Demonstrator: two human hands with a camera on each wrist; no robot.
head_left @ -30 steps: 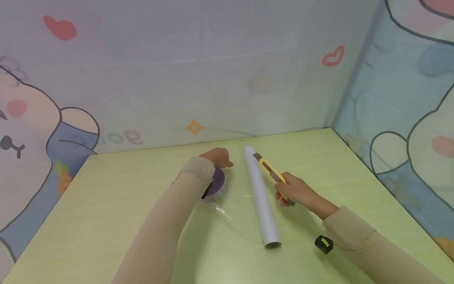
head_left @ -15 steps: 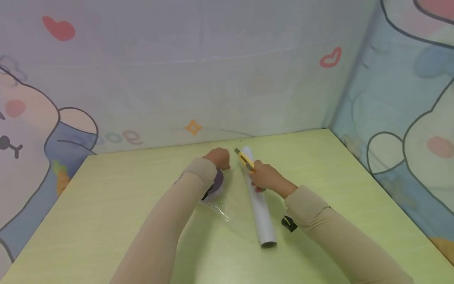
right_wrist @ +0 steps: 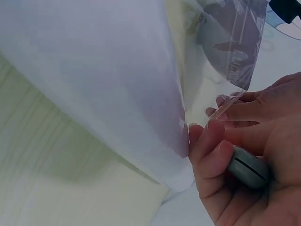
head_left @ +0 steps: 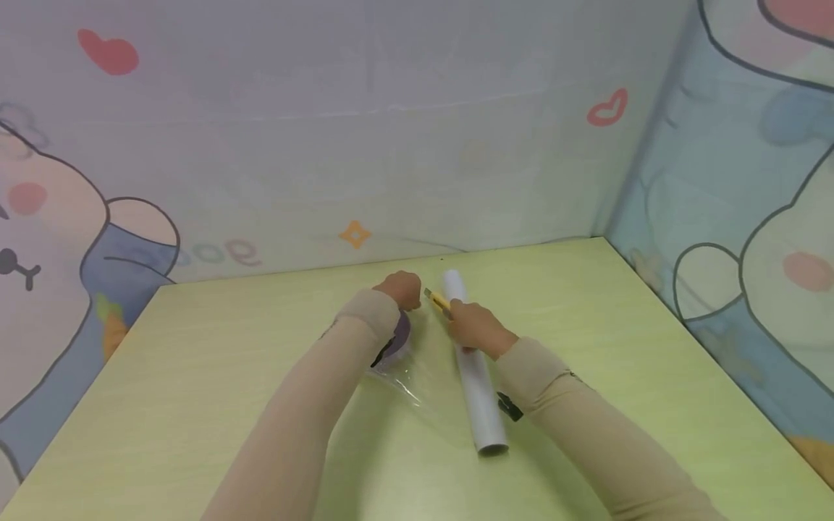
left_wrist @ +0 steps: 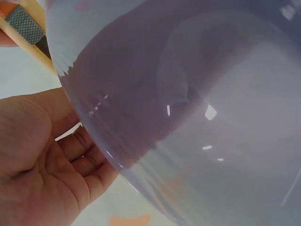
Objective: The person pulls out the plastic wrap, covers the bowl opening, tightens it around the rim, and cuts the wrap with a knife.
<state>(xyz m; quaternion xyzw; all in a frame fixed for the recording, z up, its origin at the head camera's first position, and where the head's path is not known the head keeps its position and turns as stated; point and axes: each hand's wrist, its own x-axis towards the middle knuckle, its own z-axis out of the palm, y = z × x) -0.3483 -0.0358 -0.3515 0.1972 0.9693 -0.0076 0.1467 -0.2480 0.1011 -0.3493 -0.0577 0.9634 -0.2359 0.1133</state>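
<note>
Overhanging white roll [head_left: 482, 409], right grip [head_left: 478, 327] wrapped round yellow cutter [head_left: 439, 301]; left grip [head_left: 400, 289] pinching clear film [left_wrist: 230, 136] near purple disc [head_left: 402, 334].

The light is soft and even, duller on the wall [head_left: 391, 152], and seems to fall from overhead: faint, blurry-edged shadows lie on the desk [head_left: 228, 354] beneath both sleeves [head_left: 280, 412], while its near middle shines paler. Thin white streaks glint off the clear wrap [head_left: 407, 391]. Close up, from the left wrist, small hard highlights dot that wrap, and the orange mark [left_wrist: 129, 220] behind is out of focus. From the right wrist, colours turn bluish, the white roll [right_wrist: 103, 70] softly blurred.
</note>
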